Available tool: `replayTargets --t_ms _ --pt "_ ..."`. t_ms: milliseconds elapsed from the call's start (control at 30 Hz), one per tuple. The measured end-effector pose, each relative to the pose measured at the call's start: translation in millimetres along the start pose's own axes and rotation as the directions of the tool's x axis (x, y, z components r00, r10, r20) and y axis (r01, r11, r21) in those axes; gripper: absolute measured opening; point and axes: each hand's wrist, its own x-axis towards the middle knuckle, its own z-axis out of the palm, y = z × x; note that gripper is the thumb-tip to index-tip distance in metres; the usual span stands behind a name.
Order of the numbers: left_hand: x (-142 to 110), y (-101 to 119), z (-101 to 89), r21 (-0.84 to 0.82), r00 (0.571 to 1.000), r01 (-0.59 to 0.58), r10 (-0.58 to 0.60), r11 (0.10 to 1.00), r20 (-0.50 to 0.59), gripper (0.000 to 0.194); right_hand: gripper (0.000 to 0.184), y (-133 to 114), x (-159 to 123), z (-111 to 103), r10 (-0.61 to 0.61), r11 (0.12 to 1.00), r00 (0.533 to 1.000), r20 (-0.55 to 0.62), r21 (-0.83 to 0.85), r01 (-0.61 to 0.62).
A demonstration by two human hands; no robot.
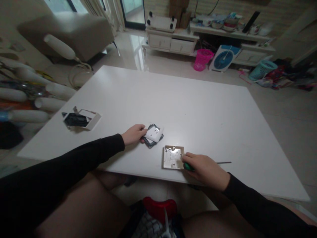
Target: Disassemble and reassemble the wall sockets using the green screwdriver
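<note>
Green handle (188, 166), square white box (169, 162)

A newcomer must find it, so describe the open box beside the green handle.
Go to the near edge of the white table, about midway along. There, just left of the right grip and its green handle, lies the box. It is square, shallow and hollow, whereas the slotted plate beyond it and to the left is flat.

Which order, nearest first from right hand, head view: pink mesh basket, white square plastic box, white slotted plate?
1. White square plastic box, left of right hand
2. White slotted plate, at left hand
3. Pink mesh basket, beyond white table
</note>
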Motion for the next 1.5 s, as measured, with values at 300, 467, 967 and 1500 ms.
replayTargets --t_ms 300,467,967,1500 --pt "0 -4 -0.2 0.004 1.0 -0.03 0.03 1.0 -0.006 0.02 0.014 3 -1 0 0.023 1.0 1.0 -0.001 -0.011 -0.023" --pt "1 -2 -3.7 0.031 0.997 -0.059 0.061 0.998 -0.046 0.018 0.014 2 -2 1 0.025 1.0 1.0 0.01 0.007 -0.025" --pt "3 -2 -2.8 0.048 0.998 -0.026 0.029 0.998 -0.059 0.027 0.016 0 -2 1 0.043 0.999 0.997 0.065 0.014 -0.044" --pt "-3 11 -13.9 0.487 0.961 -0.163 0.25 0.858 -0.119 0.032 0.013 -3 -3 1 0.04 0.999 0.996 0.081 0.009 -0.041"
